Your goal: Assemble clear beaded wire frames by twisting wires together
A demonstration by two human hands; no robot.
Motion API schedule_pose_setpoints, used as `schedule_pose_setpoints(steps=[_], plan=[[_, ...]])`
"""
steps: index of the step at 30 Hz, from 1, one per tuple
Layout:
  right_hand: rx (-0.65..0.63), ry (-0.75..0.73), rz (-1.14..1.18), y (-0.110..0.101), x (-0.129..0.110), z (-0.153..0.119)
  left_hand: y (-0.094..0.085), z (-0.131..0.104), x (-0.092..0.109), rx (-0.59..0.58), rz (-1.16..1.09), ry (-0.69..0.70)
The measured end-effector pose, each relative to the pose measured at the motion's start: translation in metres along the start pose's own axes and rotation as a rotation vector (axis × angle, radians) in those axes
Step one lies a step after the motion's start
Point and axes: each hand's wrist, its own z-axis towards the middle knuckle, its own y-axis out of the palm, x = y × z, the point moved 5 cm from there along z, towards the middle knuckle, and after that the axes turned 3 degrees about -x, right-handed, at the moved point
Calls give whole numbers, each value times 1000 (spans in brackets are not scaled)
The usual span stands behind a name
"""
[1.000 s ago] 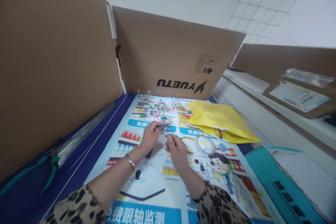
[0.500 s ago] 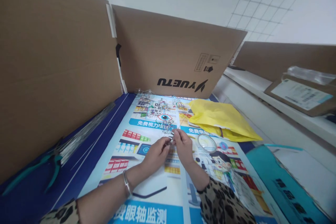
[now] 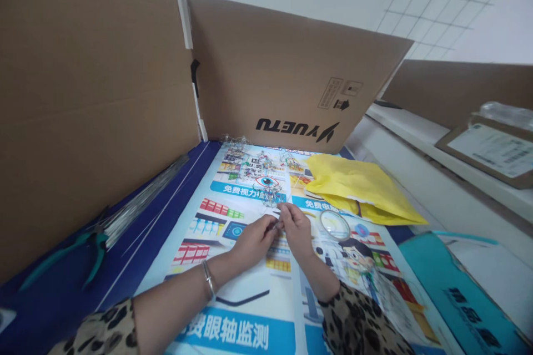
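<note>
My left hand (image 3: 255,239) and my right hand (image 3: 296,227) meet over the printed sheet, fingertips pinched together. Between them is a thin wire (image 3: 295,184), part of which sticks up past the right fingers; the rest is hidden by the fingers. Just beyond my fingertips lies a tangled clump of fine wire pieces (image 3: 272,195) with small coloured bits. More such wire tangles (image 3: 266,160) are spread toward the back. A round clear dish or roll (image 3: 335,225) sits to the right of my right hand.
Teal-handled pliers (image 3: 97,241) and a bundle of straight wires (image 3: 144,197) lie at left. A yellow bag (image 3: 362,188) rests back right, a teal packet (image 3: 453,283) at front right. Cardboard panels (image 3: 291,66) wall the back and left.
The view has shifted slightly, so everything sits a little further right. My hands stay together, with the left fingers moved slightly closer against the right ones.
</note>
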Motion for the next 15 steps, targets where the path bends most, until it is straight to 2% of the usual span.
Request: schedule_pose_setpoints(steps=[7,11,15], plan=[[-18,-64,-55,6,-7,-4,-2,0,-4,27,-238,-116],[-30,-90,-49,9,-9,-6,-3,0,-5,64,-318,-119],[-29,-73,-57,9,-7,-5,0,0,-7,36,-377,-130]])
